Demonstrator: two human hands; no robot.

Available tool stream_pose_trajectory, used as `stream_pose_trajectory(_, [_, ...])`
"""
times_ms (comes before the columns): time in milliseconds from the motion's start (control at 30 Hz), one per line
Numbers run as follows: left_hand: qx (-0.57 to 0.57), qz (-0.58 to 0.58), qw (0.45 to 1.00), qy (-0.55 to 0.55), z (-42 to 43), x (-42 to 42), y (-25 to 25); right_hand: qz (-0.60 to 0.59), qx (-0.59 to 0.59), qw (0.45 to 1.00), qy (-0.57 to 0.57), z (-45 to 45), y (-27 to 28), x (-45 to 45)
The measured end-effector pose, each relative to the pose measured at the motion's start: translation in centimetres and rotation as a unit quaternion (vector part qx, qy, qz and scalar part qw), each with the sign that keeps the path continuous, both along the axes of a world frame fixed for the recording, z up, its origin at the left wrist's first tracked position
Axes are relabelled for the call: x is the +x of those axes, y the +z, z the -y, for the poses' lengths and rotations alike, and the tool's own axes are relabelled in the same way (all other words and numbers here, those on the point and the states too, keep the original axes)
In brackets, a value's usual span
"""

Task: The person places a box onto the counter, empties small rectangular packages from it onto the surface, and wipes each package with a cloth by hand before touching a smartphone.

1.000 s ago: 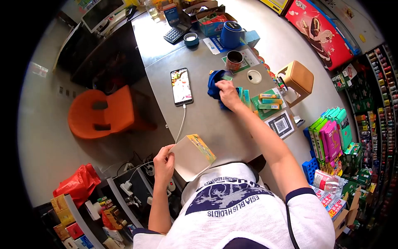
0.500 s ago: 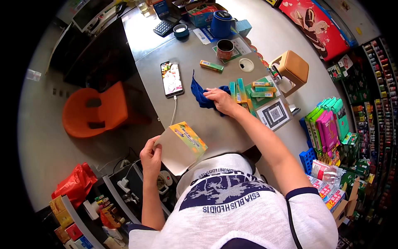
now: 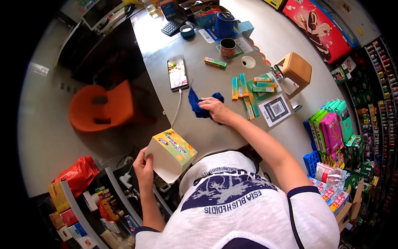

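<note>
Pinched by its edge in my left hand (image 3: 144,164) is a yellow-green printed box (image 3: 176,149), tilted beside the table edge near my waist. My right hand (image 3: 214,109) rests on a crumpled dark blue cloth (image 3: 198,107) on the grey table (image 3: 166,118); its fingers press together over the fabric. Several slim green-and-orange boxes (image 3: 235,88) lie to the right of the cloth, some on a green card. One more slim box (image 3: 215,62) lies apart, below an open tin (image 3: 228,48). A phone (image 3: 178,74) with a white cable lies left of the cloth.
A framed QR code (image 3: 275,109) and a round white lid (image 3: 248,62) lie at the right. Farther back stand a blue canister (image 3: 224,25) and a calculator (image 3: 171,28). An orange chair (image 3: 101,106) is left of the table, a tan stool (image 3: 297,68) right.
My right hand has moved the blue cloth toward me and left, and the lone slim box has come into view. My left hand has lowered and turned the printed box, showing its printed side.
</note>
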State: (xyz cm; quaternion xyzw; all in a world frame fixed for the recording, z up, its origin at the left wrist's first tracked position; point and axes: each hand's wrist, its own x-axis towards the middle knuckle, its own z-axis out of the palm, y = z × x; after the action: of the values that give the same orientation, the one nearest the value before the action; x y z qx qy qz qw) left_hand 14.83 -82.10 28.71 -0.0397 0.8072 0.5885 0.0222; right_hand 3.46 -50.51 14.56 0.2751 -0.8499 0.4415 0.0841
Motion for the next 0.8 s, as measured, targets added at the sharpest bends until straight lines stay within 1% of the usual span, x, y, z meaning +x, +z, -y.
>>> stream_pose_trajectory(100, [-0.010, 0.003, 1.000, 0.005, -0.3, 0.5, -0.1, 0.006, -0.015, 0.998, 0.064, 2.4, -0.3, -0.3])
stream_pose_trajectory(200, [0.000, 0.017, 1.000, 0.010, -0.5, 1.0, 0.2, 0.067, -0.022, 0.985, 0.155, 2.7, -0.2, 1.2])
stream_pose_trajectory(233, [0.008, 0.017, 1.000, 0.010, -0.6, 1.1, 0.2, 0.057, -0.049, 0.983, 0.169, 2.2, -0.4, 2.1])
stream_pose_trajectory(333, [0.023, 0.029, 0.999, 0.005, -0.4, 1.3, -0.2, 0.065, -0.032, 0.977, 0.200, -0.8, 0.2, 6.0])
stream_pose_trajectory(400, [0.030, 0.035, 0.999, -0.005, -0.7, 1.1, -0.5, 0.081, -0.016, 0.978, 0.190, -3.8, 0.9, 9.3])
stream_pose_trajectory(467, [0.025, 0.040, 0.999, -0.021, -1.0, 0.7, -0.7, 0.112, -0.004, 0.981, 0.157, -6.9, 1.7, 12.5])
stream_pose_trajectory(533, [0.036, 0.040, 0.998, -0.040, -1.6, 0.2, -0.9, 0.140, 0.035, 0.982, 0.121, -9.7, 2.7, 15.5])
stream_pose_trajectory(600, [0.045, 0.036, 0.996, -0.061, -2.0, -0.3, -1.1, 0.150, 0.179, 0.966, 0.115, -13.1, 2.5, 18.4])
stream_pose_trajectory(633, [0.049, 0.034, 0.996, -0.070, -2.2, -0.5, -1.2, 0.214, 0.293, 0.927, 0.092, -14.8, 2.0, 20.6])
stream_pose_trajectory(667, [0.051, 0.035, 0.995, -0.076, -2.3, -0.6, -1.3, 0.276, 0.400, 0.871, 0.068, -16.0, 1.5, 22.5])
stream_pose_trajectory(733, [0.053, 0.032, 0.994, -0.085, -2.5, -1.1, -1.3, 0.349, 0.254, 0.901, -0.033, -17.7, 2.0, 24.1])
stream_pose_trajectory(767, [0.058, 0.031, 0.994, -0.086, -2.5, -1.2, -1.4, 0.380, 0.179, 0.904, -0.078, -18.1, 2.5, 24.2])
stream_pose_trajectory(800, [0.060, 0.031, 0.994, -0.088, -2.2, -1.3, -1.4, 0.430, -0.070, 0.889, -0.143, -17.3, 5.7, 23.5])
